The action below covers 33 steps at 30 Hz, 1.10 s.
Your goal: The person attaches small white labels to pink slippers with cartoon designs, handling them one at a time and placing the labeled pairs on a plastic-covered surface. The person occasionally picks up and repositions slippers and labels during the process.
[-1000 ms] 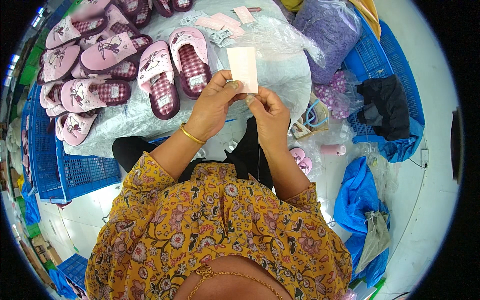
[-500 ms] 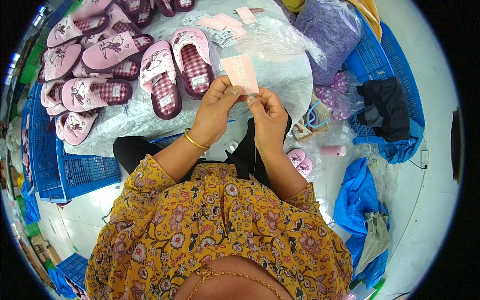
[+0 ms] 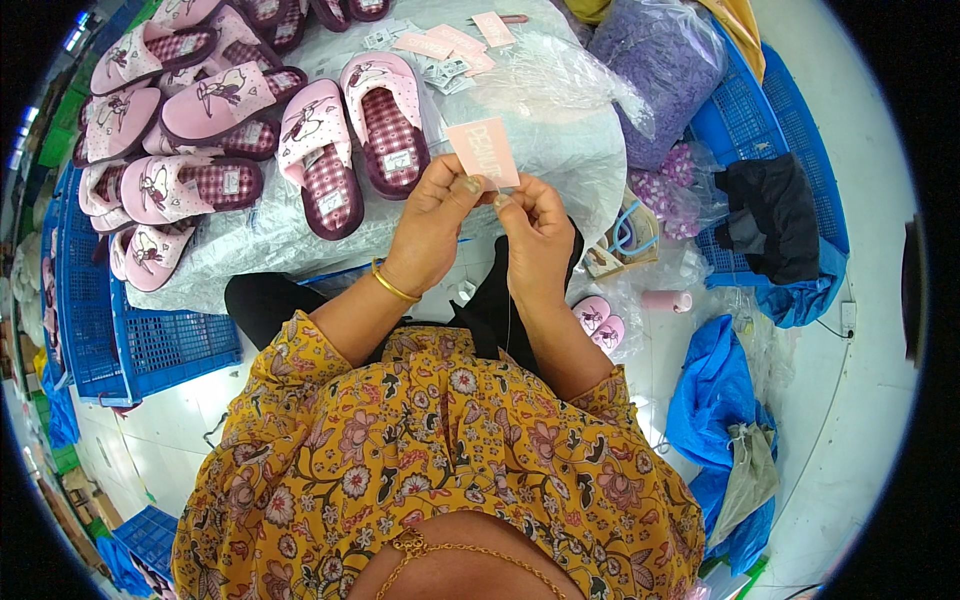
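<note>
A pale pink hang tag (image 3: 484,152) with light lettering is raised between my two hands, just in front of the table's near edge. Its lower left corner is pinched by my left hand (image 3: 434,215), thumb on top. My right hand (image 3: 534,225) is closed at the tag's bottom edge, thumb against fingertips. A thin thread seems to hang below the right hand. Beyond the left hand lies a pair of pink slippers, one slipper (image 3: 385,125) beside the other slipper (image 3: 320,160), with dark red checked insoles. More pink tags (image 3: 455,45) and small white labels lie farther back.
Many similar slippers (image 3: 225,105) are piled at the left on the plastic-covered table (image 3: 250,255). Blue crates (image 3: 180,345) stand left and right. A bag of purple material (image 3: 660,75), black cloth (image 3: 765,215), a pink spool (image 3: 666,301) and blue sheeting (image 3: 715,400) are on the right.
The tag has dipped slightly toward me and turned a little. Both hands keep the same grip and have hardly moved.
</note>
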Available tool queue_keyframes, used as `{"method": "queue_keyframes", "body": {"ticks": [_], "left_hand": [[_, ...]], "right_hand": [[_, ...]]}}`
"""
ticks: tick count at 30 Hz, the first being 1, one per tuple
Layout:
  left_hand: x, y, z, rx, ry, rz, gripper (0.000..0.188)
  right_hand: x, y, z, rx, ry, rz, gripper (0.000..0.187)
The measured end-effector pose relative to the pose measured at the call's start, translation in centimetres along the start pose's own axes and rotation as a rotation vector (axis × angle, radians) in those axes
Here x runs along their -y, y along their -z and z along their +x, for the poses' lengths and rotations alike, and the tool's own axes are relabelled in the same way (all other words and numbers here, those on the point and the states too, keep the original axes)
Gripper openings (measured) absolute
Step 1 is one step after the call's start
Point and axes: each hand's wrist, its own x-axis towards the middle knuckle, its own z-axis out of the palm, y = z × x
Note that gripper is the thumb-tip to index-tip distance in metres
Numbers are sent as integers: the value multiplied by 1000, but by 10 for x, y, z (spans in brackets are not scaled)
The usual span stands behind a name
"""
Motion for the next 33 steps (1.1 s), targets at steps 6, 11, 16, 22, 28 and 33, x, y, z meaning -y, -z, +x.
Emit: {"method": "queue_keyframes", "body": {"ticks": [6, 11, 16, 22, 28, 33], "left_hand": [[-1, 1, -3, 35, -24, 162, 18], [-24, 16, -10, 157, 88, 187, 24], [-55, 39, 2, 288, 344, 119, 21], [-55, 38, 12, 400, 324, 494, 16], [-58, 32, 11, 433, -142, 993, 11], [-63, 23, 8, 357, -278, 1052, 11]], "right_hand": [[-2, -4, 3, -23, -5, 60, 21], [-14, 17, 5, 91, 43, 55, 15], [-15, 32, -5, 282, 127, -54, 14], [-1, 26, -2, 354, 423, -284, 17], [6, 28, 5, 413, 387, -297, 17], [14, 27, 19, 434, 231, -261, 18]]}}
